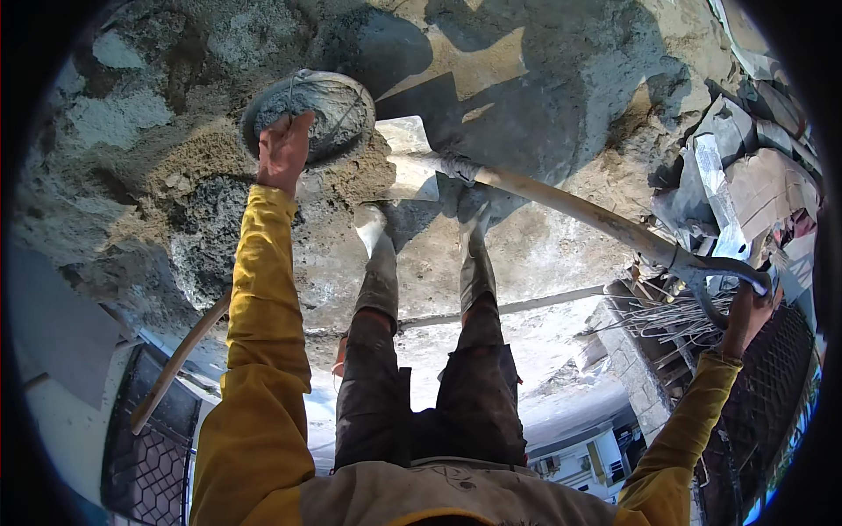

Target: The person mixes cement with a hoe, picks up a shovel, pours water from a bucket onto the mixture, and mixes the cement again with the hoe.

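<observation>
My left hand (286,150) is closed around the thin wire handle of a round bucket (364,98). Grey wet mortar (332,115) fills the bucket, which rests on the rough ground just beyond my boots. On the other side, my right hand (751,315) grips the D-shaped grip (707,292) of a shovel. Its wooden shaft (579,214) slants across to the flat metal blade (408,151), which lies beside the bucket in front of my feet. Mortar smears my boots (376,263).
Dark wet mortar (207,230) is heaped at left. A second wooden tool handle (181,361) juts out there, its head hidden. Torn paper sacks and cardboard (756,177) pile up at right, above a bundle of thin metal rods (677,319). A metal grille (158,460) stands at lower left.
</observation>
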Motion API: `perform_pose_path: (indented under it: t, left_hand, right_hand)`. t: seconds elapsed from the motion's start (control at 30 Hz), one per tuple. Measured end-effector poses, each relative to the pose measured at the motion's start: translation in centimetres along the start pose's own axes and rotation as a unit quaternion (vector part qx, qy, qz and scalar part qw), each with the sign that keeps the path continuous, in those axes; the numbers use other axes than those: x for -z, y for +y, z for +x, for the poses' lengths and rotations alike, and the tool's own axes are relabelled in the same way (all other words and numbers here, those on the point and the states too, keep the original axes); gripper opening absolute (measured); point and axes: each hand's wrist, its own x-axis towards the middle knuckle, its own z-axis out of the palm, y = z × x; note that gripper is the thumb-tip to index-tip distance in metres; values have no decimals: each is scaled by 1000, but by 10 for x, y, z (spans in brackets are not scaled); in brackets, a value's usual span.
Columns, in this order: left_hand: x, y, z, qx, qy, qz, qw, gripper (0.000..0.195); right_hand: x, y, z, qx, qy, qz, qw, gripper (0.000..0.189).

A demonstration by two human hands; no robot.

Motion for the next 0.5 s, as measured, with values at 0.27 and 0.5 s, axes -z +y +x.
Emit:
perform_pose_path:
  t: [0.27, 0.5]
  left_hand:
    - [-97, 107, 13, -75, -108, 22, 991, 40]
    - [-225, 125, 27, -321, -181, 148, 918, 29]
  right_hand:
    - [-26, -10, 5, -141, -54, 73, 986, 17]
    - [-39, 22, 17, -74, -62, -31, 995, 20]
